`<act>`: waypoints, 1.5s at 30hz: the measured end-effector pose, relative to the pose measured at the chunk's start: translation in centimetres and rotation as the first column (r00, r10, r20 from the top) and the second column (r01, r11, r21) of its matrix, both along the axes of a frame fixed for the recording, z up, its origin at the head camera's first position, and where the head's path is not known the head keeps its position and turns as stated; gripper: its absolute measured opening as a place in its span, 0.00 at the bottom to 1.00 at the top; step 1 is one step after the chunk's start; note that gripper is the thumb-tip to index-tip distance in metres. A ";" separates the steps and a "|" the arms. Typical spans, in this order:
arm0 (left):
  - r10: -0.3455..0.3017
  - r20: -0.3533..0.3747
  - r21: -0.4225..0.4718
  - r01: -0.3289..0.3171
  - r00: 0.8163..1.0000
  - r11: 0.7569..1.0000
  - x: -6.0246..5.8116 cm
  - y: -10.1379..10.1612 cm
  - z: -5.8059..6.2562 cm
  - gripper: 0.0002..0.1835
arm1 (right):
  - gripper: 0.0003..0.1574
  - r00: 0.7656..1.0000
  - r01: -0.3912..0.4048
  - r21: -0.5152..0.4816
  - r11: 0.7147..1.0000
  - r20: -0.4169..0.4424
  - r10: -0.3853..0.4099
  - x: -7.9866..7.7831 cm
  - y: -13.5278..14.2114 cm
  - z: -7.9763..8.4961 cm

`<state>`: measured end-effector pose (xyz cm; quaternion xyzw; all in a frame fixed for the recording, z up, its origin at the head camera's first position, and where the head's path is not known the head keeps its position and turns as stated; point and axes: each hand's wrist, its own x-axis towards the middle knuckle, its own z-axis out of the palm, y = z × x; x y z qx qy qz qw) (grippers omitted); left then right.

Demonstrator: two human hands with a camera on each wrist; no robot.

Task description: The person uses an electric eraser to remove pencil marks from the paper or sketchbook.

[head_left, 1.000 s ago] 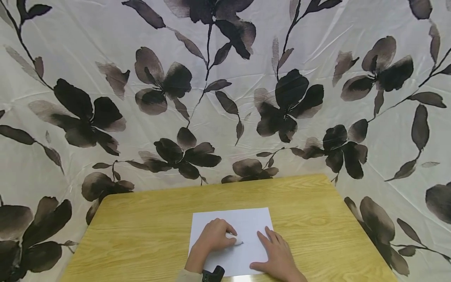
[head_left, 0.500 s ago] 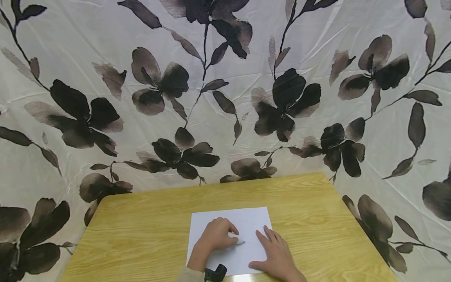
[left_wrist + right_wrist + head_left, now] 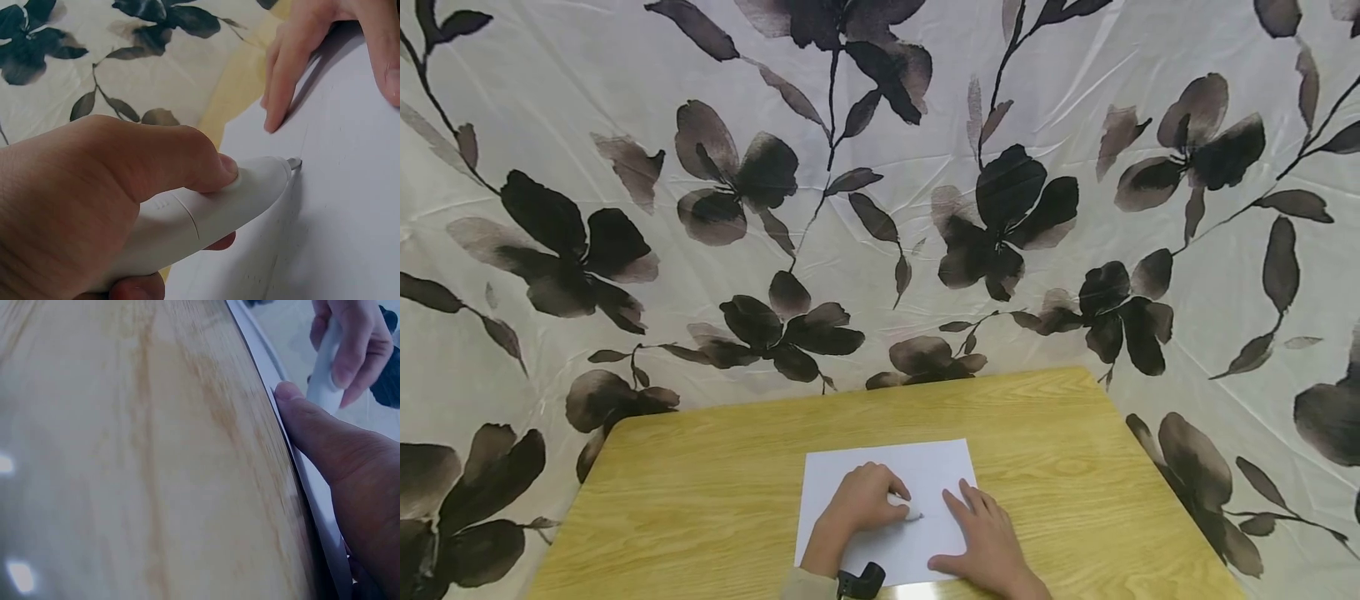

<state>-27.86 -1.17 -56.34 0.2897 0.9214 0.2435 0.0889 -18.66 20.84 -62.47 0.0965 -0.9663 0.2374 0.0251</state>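
My left hand grips a white electric eraser with a slim grey tip. In the left wrist view the thumb lies on its round button, and the tip meets the white paper. A faint line and small specks mark the sheet near that tip. My right hand lies with spread fingers on the paper's right edge. From the right wrist view, its thumb rests at the sheet's border, and the left hand with the eraser shows beyond it.
The paper lies near the front of a yellow wood-grain table. A pale curtain with dark flowers hangs behind it and on both sides. A black strap device sits on the left wrist.
My left hand and the eraser have shifted slightly to the right across the paper. The right hand stays in place on the sheet. The head view has drifted a little.
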 end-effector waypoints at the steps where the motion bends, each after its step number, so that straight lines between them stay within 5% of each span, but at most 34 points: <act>1: -0.002 -0.003 -0.002 0.002 1.000 1.000 0.0 0.1 0.0 0.07 | 0.66 1.000 -0.003 0.007 1.000 -0.005 0.003 0.0 0.0 0.0; 45: -0.002 0.011 -0.015 0.002 1.000 1.000 -0.2 0.4 0.2 0.06 | 0.68 0.999 0.011 0.019 1.000 0.034 -0.012 -0.3 -0.3 -0.3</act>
